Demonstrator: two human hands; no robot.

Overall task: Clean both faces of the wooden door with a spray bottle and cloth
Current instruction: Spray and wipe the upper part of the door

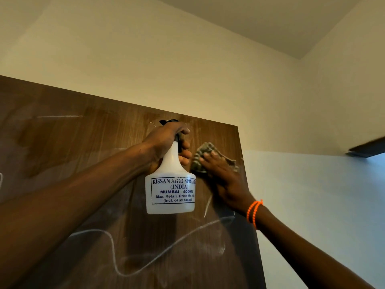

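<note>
Head view looks up at the top corner of the wooden door (87,163), whose brown face carries pale chalky squiggles and streaks below and to the left of both hands. The left hand (166,140) is raised against the door and grips the neck of a white spray bottle (170,188), fingers curled round the dark trigger head; the bottle hangs upright below that hand, its printed label reading "KISSAN AGRI SPRAYER (INDIA)". Just to the right of it, the right hand (220,174) lies flat with straight fingers, pressing a crumpled greyish cloth (205,152) onto the door near its right edge; the cloth's pattern is too blurred to make out. An orange beaded bracelet (254,212) circles the right wrist. Above both hands rises a cream wall (187,59).
</note>
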